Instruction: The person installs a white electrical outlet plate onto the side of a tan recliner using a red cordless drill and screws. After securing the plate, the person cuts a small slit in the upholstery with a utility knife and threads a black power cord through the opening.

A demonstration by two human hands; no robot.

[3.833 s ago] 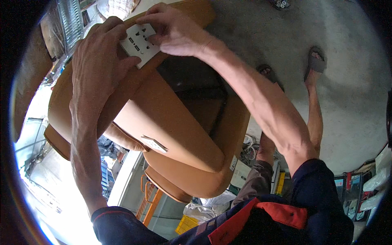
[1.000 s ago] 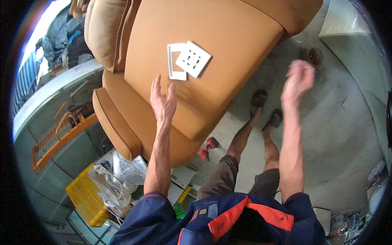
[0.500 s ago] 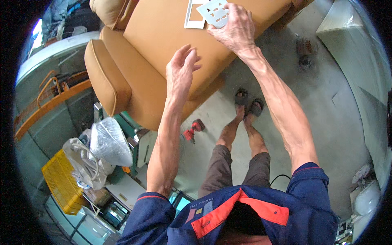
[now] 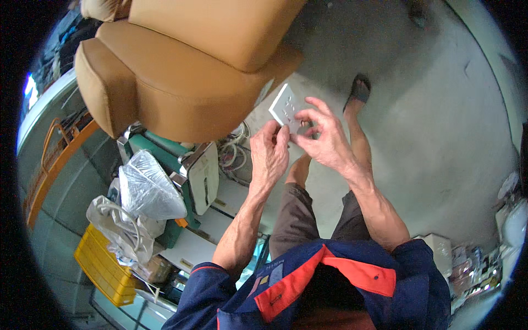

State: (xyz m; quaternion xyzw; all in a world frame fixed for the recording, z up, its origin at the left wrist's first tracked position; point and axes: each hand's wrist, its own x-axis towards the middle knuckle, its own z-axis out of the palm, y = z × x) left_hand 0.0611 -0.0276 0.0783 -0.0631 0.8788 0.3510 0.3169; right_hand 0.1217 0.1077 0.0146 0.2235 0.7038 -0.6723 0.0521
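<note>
A small white square plate with several holes is held up in front of me by both hands. My left hand pinches its lower edge from beneath. My right hand grips its right side with thumb and fingertips. The plate hangs in the air over the grey concrete floor, just right of a tan leather armchair. My legs and a dark sandal show below the hands.
A green machine frame with cables stands under the armchair's edge. Clear plastic bags and a yellow crate lie at the lower left. An orange rail runs along the left. Clutter of small items sits at the lower right.
The white plate has come off the armchair's surface and now sits in both hands near my body. My left hand closed onto it. The view swung away from the chair.
</note>
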